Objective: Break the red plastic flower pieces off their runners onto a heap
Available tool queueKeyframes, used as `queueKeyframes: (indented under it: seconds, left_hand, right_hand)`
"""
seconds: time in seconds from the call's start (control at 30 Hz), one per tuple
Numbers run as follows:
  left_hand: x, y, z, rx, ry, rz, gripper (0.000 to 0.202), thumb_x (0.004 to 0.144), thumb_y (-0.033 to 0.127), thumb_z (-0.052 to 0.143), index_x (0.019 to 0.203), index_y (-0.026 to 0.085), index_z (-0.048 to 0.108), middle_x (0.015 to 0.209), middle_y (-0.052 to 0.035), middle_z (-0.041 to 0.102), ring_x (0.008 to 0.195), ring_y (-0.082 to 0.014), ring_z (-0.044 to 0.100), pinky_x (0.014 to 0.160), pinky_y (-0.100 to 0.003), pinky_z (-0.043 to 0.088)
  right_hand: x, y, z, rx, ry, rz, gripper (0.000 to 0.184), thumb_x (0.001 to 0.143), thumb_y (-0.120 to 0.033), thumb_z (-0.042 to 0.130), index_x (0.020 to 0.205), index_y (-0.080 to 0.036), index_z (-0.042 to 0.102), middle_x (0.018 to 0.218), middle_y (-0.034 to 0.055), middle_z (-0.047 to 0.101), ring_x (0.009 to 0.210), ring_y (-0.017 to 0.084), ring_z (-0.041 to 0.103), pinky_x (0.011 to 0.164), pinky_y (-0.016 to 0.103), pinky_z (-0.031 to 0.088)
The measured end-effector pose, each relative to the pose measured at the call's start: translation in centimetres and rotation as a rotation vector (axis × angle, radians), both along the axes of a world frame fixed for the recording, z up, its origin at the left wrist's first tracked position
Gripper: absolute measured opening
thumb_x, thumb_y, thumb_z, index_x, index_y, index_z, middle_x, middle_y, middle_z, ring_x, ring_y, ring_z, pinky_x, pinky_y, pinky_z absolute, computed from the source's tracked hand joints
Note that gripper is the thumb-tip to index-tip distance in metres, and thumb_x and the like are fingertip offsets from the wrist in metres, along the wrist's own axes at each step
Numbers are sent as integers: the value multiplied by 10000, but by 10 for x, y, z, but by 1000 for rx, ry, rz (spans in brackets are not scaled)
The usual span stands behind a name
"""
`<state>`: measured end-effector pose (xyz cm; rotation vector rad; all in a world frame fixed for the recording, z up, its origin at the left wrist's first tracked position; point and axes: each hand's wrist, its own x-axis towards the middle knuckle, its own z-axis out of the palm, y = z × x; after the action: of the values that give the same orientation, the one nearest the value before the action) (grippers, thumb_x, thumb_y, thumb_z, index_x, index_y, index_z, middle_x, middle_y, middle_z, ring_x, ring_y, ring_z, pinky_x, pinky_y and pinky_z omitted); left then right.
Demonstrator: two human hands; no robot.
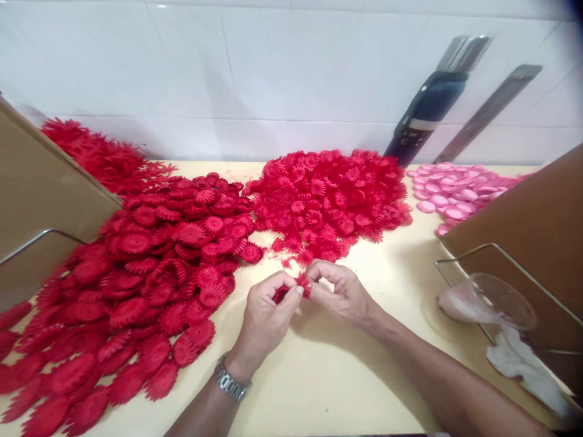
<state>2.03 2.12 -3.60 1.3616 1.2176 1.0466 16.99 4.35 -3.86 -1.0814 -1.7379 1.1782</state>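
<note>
My left hand [268, 315] and my right hand [341, 290] meet above the table, in front of a mound of small red fringed petal pieces [328, 200]. Between my fingertips is a red petal piece [302, 285] with a cut, toothed edge. My left thumb and fingers pinch it from one side, while my right thumb and forefinger pinch its other edge. Part of the piece is hidden behind my fingers. To the left spreads a large heap of bigger round red petal pieces [136, 243] with notched rims. A metal watch [231, 377] is on my left wrist.
Pink petal pieces [455, 188] lie at the back right. A brown board [528, 237] with a wire frame stands at the right, near a clear plastic cup [483, 301] and a white cloth [523, 364]. Another board [50, 194] stands left. A dark blue device [428, 109] leans against the tiled wall.
</note>
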Motion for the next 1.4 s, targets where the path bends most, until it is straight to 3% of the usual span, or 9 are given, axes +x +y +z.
queueKeyframes:
  seconds: [0.5, 0.87, 1.03, 1.17, 1.3, 1.4]
  left_hand:
    - [5, -7, -7, 207, -167, 82, 227, 744, 111, 483, 538, 175, 413, 552, 40, 359, 520, -90, 310, 498, -252, 245]
    - [6, -13, -1, 207, -181, 139, 226, 728, 148, 497, 517, 187, 425, 543, 33, 366, 510, -106, 322, 500, -260, 258]
    - [-8, -15, 8, 246, -331, 258, 204, 731, 151, 514, 540, 186, 454, 560, 35, 363, 527, -102, 352, 493, -247, 261]
    - [-15, -6, 10, 86, -121, 163, 234, 750, 233, 549, 545, 180, 448, 506, 50, 360, 473, -85, 321, 457, -234, 237]
    - [-6, 16, 17, 75, 40, 160, 236, 766, 298, 538, 574, 177, 471, 484, 61, 362, 451, -80, 308, 436, -223, 220]
    - [4, 35, 20, 78, 154, 75, 123, 742, 273, 546, 702, 161, 577, 581, 36, 499, 520, -97, 425, 492, -216, 309]
  right_hand:
    - [-8, -6, 6, 16, 17, -93, 110, 722, -166, 439, 613, -182, 427, 589, -20, 449, 550, 97, 415, 525, 237, 345]
    - [-5, -6, 5, 70, 28, -80, 128, 732, -156, 462, 611, -183, 431, 565, -28, 437, 535, 90, 401, 500, 219, 335]
    - [13, 12, 4, 172, 48, -306, 136, 761, -190, 451, 625, -186, 448, 545, -40, 420, 496, 83, 374, 470, 212, 308]
    - [19, 22, 8, 325, -129, -280, 130, 794, -214, 480, 669, -182, 492, 598, -18, 487, 549, 103, 447, 524, 225, 359]
    - [29, 30, 2, 478, -332, -502, 129, 803, -210, 489, 693, -178, 549, 672, 24, 576, 608, 134, 513, 592, 258, 398]
    - [38, 34, -3, 545, -455, -482, 139, 812, -206, 483, 821, -170, 617, 787, 64, 642, 681, 163, 559, 635, 284, 421]
